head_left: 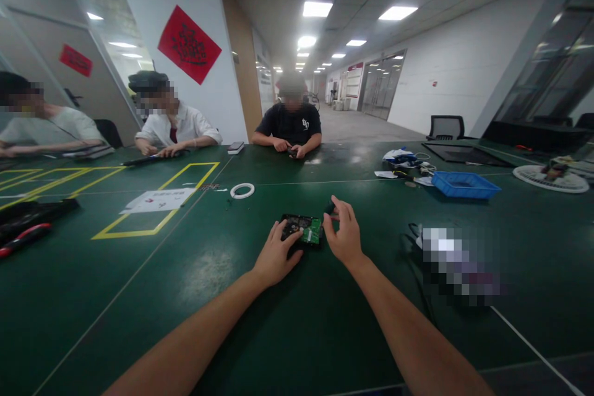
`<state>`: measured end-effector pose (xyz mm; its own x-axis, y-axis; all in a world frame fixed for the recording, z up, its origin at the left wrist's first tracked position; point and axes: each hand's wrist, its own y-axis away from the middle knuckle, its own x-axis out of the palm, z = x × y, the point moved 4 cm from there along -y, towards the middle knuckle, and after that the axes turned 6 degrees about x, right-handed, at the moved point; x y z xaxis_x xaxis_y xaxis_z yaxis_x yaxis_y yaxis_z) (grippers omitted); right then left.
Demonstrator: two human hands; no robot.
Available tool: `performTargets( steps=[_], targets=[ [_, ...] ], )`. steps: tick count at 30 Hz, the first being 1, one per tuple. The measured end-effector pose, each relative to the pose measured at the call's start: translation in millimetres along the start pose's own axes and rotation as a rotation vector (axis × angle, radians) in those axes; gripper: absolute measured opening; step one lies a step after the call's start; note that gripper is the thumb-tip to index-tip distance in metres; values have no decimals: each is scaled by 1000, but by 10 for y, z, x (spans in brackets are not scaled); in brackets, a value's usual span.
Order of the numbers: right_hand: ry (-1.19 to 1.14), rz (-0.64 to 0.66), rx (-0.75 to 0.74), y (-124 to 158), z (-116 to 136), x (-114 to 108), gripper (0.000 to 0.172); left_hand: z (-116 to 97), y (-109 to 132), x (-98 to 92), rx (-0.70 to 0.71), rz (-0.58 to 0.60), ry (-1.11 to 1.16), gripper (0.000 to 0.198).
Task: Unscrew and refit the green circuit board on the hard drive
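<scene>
On the green table in front of me lies a hard drive [314, 234], its green circuit board facing up. My left hand [277, 255] grips its left side, fingers over the top and thumb by the near edge. At the drive's right edge, my right hand [344, 232] is closed around a small, dark, stubby handle [329, 206], which looks like a screwdriver. Its lower end is mostly hidden by my fingers, so I cannot tell whether it touches the drive.
A white ring [242, 191] lies beyond the drive to the left, near a paper sheet [160, 199]. To the right are a blue tray [465, 185], tangled cables [400, 158] and a blurred-out object [459, 263]. Several people sit along the far side; one [290, 124] faces me.
</scene>
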<state>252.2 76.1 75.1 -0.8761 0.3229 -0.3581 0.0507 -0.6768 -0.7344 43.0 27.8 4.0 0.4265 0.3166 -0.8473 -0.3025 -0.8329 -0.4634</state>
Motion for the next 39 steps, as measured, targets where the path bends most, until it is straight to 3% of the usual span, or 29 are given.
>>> performTargets(
  steps=[20, 39],
  targets=[
    [22, -21, -15, -39, -40, -49, 38, -1, -6, 6, -18, 18, -6, 54],
    [-20, -64, 12, -18, -113, -31, 42, 18, -8, 25, -18, 7, -6, 55]
  ],
)
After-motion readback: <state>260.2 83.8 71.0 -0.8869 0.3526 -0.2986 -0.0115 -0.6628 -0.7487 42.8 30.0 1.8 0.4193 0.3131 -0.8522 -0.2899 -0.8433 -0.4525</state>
